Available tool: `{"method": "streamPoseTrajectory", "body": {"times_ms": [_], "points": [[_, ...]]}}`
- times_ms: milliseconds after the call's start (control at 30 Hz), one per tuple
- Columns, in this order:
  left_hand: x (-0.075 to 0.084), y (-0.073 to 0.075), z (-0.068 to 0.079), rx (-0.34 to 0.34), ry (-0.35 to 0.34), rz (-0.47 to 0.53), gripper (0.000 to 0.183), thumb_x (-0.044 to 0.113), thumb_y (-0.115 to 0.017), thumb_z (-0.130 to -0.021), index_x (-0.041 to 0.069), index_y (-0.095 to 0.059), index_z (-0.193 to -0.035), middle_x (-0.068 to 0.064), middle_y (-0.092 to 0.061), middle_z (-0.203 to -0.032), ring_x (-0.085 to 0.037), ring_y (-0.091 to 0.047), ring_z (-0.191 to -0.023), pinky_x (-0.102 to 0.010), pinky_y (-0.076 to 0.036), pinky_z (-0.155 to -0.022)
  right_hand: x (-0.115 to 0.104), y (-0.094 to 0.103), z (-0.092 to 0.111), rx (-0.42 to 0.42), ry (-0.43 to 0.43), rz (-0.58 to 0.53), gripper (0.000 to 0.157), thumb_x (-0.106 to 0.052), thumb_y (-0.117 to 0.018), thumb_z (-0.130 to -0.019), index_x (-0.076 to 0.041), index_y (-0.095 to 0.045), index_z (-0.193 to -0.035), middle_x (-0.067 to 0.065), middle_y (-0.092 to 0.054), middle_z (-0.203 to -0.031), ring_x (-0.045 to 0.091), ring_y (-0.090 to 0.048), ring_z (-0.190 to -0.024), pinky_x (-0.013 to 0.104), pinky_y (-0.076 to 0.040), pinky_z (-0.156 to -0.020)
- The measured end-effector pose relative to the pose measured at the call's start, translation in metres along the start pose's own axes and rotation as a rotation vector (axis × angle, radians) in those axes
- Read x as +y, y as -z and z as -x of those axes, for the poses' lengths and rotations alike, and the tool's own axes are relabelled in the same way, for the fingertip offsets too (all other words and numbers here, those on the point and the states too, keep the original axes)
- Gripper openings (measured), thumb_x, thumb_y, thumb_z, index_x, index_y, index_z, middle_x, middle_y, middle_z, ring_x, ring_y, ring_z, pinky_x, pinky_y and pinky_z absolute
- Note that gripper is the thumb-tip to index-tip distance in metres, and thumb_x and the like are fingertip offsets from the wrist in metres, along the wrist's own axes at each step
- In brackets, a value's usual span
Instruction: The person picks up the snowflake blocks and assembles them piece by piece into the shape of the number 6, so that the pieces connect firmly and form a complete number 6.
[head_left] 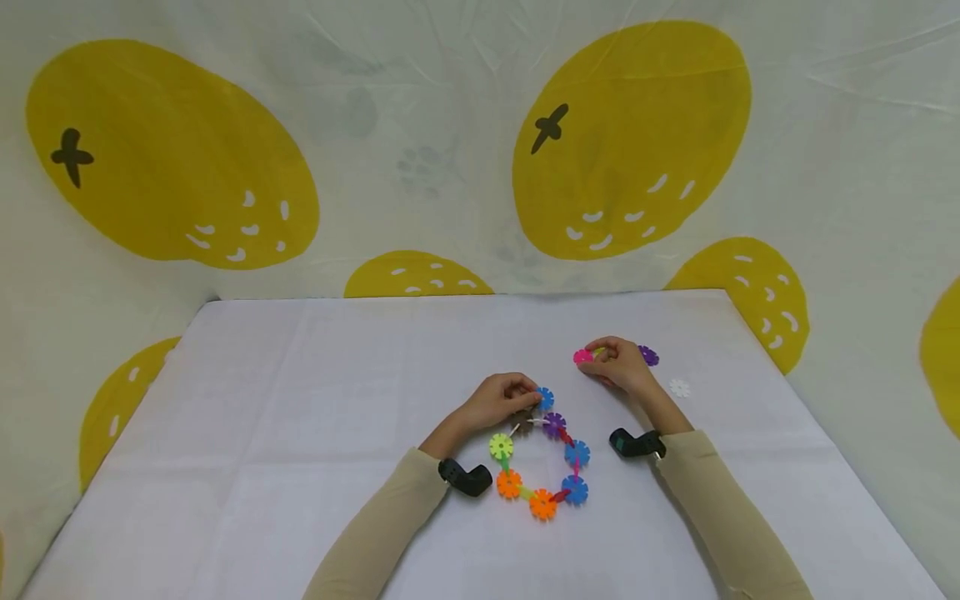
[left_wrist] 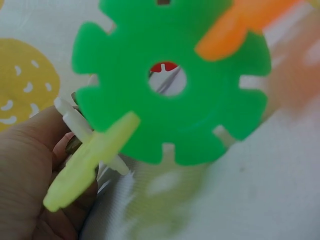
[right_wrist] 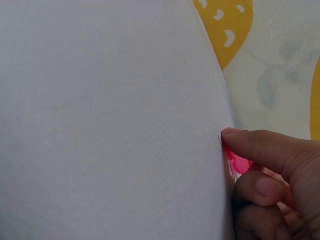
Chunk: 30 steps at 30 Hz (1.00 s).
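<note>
A ring of linked plastic snowflake discs (head_left: 577,454) stands near the middle of the table, in blue, orange, yellow-green, purple and brown, with other discs set edge-on between them. At its far side my left hand (head_left: 495,401) grips the ring by the brown disc (head_left: 522,422), fingertips right at a blue disc (head_left: 545,398). In the left wrist view a green disc (left_wrist: 125,90) looms close, with a yellow disc (left_wrist: 90,162) and a white disc (left_wrist: 76,121) beside the fingers. Farther back, my right hand (head_left: 618,367) pinches a pink disc (right_wrist: 241,164) between finger and thumb.
Loose discs lie around the right hand: a purple one (head_left: 648,356) behind it, a white one (head_left: 679,388) to its right, and a yellow one partly hidden by its fingers. A white cloth covers the table (head_left: 300,433). Behind it hangs a fruit-printed curtain (head_left: 420,150).
</note>
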<state>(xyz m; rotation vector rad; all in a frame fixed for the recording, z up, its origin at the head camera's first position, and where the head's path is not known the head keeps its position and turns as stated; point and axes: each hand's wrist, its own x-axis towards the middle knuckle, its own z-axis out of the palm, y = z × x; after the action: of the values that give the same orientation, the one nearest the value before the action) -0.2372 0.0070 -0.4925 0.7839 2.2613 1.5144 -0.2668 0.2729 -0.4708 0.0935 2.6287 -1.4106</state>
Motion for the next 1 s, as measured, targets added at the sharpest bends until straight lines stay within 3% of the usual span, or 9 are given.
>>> {"method": "streamPoseTrajectory", "body": {"times_ms": [233,367,633,867,1000], "points": [[-0.002,0.000,0.000,0.004,-0.006,-0.018,0.020,0.020,-0.062,-0.097,0.003,-0.068,-0.106,-0.005,-0.069,-0.087,-0.004,-0.055,-0.068,-0.019,-0.044,-0.063,0.005,-0.004,0.007,-0.002,0.036,-0.032,0.041,-0.018,-0.076,-0.086,0.004,-0.059,-0.116,0.006,-0.057,-0.089,0.014,-0.051,-0.074,0.020,-0.047,-0.062],[-0.007,-0.002,0.000,-0.007,0.002,-0.016,0.021,0.021,-0.062,-0.097,0.003,-0.068,-0.106,-0.005,-0.068,-0.087,-0.004,-0.055,-0.068,-0.019,-0.045,-0.063,0.011,-0.006,0.015,-0.016,-0.012,-0.098,0.038,-0.020,-0.073,-0.089,0.003,-0.058,-0.115,0.004,-0.062,-0.091,0.014,-0.056,-0.071,0.022,-0.050,-0.064],[-0.008,-0.005,0.001,0.015,0.006,0.010,0.022,0.020,-0.063,-0.096,0.001,-0.068,-0.106,-0.009,-0.069,-0.091,-0.005,-0.056,-0.071,-0.019,-0.045,-0.065,0.014,-0.008,0.024,-0.048,0.002,-0.242,0.039,-0.015,-0.072,-0.089,0.007,-0.058,-0.118,-0.001,-0.067,-0.089,0.009,-0.063,-0.072,0.021,-0.054,-0.068],[-0.004,-0.001,0.000,0.025,0.017,0.019,0.022,0.020,-0.062,-0.097,0.002,-0.068,-0.107,-0.006,-0.068,-0.090,-0.005,-0.057,-0.071,-0.018,-0.045,-0.065,0.007,-0.010,0.026,-0.135,0.043,-0.326,0.038,-0.018,-0.075,-0.088,0.006,-0.062,-0.114,-0.002,-0.071,-0.089,0.010,-0.067,-0.075,0.021,-0.054,-0.071],[-0.004,0.002,-0.001,0.033,0.031,0.022,0.022,0.022,-0.062,-0.097,0.003,-0.068,-0.107,-0.004,-0.069,-0.091,-0.005,-0.057,-0.072,-0.019,-0.045,-0.062,0.004,-0.013,0.026,-0.217,0.136,-0.357,0.030,-0.012,-0.074,-0.087,0.007,-0.062,-0.107,-0.001,-0.072,-0.088,0.012,-0.067,-0.075,0.024,-0.055,-0.070]]}}
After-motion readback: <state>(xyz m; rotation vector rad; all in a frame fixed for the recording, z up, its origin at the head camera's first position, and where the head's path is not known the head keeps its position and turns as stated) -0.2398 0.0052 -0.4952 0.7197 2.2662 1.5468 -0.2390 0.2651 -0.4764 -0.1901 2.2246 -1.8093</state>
